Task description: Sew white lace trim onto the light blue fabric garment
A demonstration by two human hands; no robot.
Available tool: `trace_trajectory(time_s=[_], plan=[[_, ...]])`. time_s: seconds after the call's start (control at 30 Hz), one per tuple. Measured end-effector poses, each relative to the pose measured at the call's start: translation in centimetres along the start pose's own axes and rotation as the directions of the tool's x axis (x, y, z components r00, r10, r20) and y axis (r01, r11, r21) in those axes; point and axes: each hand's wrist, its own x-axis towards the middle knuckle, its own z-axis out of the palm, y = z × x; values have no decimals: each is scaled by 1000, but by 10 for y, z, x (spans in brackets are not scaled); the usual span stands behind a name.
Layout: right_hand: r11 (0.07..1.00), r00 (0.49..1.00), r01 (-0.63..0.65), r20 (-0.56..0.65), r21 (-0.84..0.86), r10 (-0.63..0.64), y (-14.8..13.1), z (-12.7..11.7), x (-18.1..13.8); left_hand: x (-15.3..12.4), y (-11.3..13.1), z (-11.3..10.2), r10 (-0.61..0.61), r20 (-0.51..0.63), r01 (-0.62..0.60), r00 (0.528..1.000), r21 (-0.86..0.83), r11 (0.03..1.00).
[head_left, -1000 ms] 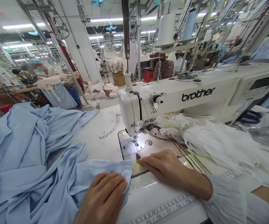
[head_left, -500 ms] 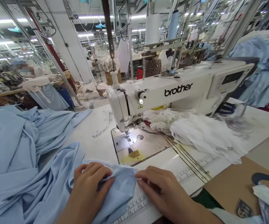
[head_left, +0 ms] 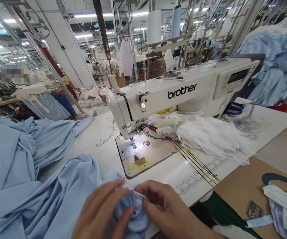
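Bunched light blue fabric [head_left: 140,220] lies at the table's front edge, part of a larger light blue cloth [head_left: 68,182] spreading to the left. My right hand [head_left: 165,207] pinches a gathered edge of it between thumb and fingers. Close beside it, my left hand [head_left: 103,207] hovers over the cloth, blurred by motion. Its thumb and fingers stand apart, though whether they touch the cloth is hard to see. Just beyond both hands is the white sewing machine [head_left: 155,99], its needle area [head_left: 134,144] lit, with no cloth under the presser foot.
White fabric [head_left: 208,136] is heaped under the machine arm. Scissors [head_left: 234,109] lie by the machine's right end. A cardboard surface [head_left: 243,186] with fabric scraps is at lower right. Blue garments [head_left: 273,73] hang in a pile at right. A person [head_left: 15,73] sits far left.
My left hand has let go of the flat cloth edge and moved right, towards my right hand. The cloth between the hands is now bunched up. The view has shifted slightly.
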Motion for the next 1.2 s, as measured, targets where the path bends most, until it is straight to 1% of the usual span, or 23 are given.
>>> trace_trajectory(time_s=[0.03, 0.07, 0.1, 0.17, 0.23, 0.3, 0.33, 0.4, 0.47, 0.53, 0.6, 0.73, 0.8, 0.93, 1.03, 1.07, 1.1, 1.2], plan=[[998, 999, -40, 10, 41, 40, -2, -2, -1, 4, -10, -3, -21, 69, 21, 997, 3, 1000], [994, 997, -81, 21, 75, 80, -4, -4, -1, 7, -19, -5, -54, 143, 60, 988, -34, 998], [988, 993, -117, 31, 102, 114, -6, -6, -2, 10, -25, -6, -72, 231, 98, 970, -104, 990], [979, 987, -161, 48, 125, 156, -9, -10, -1, 15, -31, -5, -107, 398, 230, 911, -274, 934], [977, 984, -178, 53, 117, 172, -11, -13, 0, 17, -27, -4, -160, 522, 410, 838, -407, 817], [975, 980, -194, 67, 106, 188, -12, -14, 2, 18, -20, -3, -241, 594, 576, 768, -473, 667], [974, 978, -202, 75, 102, 195, -12, -14, 2, 18, -17, -3, -281, 619, 640, 733, -490, 592], [973, 976, -210, 86, 98, 202, -13, -14, 3, 18, -11, -5, -342, 659, 730, 670, -500, 467], [972, 973, -217, 94, 87, 209, -14, -15, 4, 18, -7, -5, -374, 689, 779, 621, -490, 391], [971, 970, -228, 101, 69, 221, -15, -16, 4, 19, -6, -5, -395, 694, 795, 603, -483, 366], [970, 968, -237, 99, 54, 231, -16, -17, 5, 19, -6, -4, -407, 687, 796, 602, -475, 376], [971, 969, -233, 99, 46, 228, -17, -18, 6, 18, -8, -1, -345, 685, 750, 641, -464, 472], [975, 972, -219, 93, 33, 215, -17, -19, 5, 18, -8, 1, -343, 673, 735, 655, -461, 498], [981, 978, -193, 78, 0, 193, -16, -18, 3, 19, -3, 3, -430, 628, 755, 649, -461, 467], [983, 981, -180, 85, 38, 177, -15, -17, 2, 18, 0, 5, -484, 595, 767, 641, -474, 434], [983, 982, -174, 91, 64, 168, -14, -16, 1, 18, 1, 6, -501, 592, 775, 632, -475, 416], [982, 982, -168, 99, 90, 159, -14, -15, 1, 16, 0, 6, -524, 594, 792, 610, -469, 391], [979, 981, -161, 126, 127, 145, -12, -12, 0, 11, -2, 9, -586, 632, 858, 508, -431, 278]])
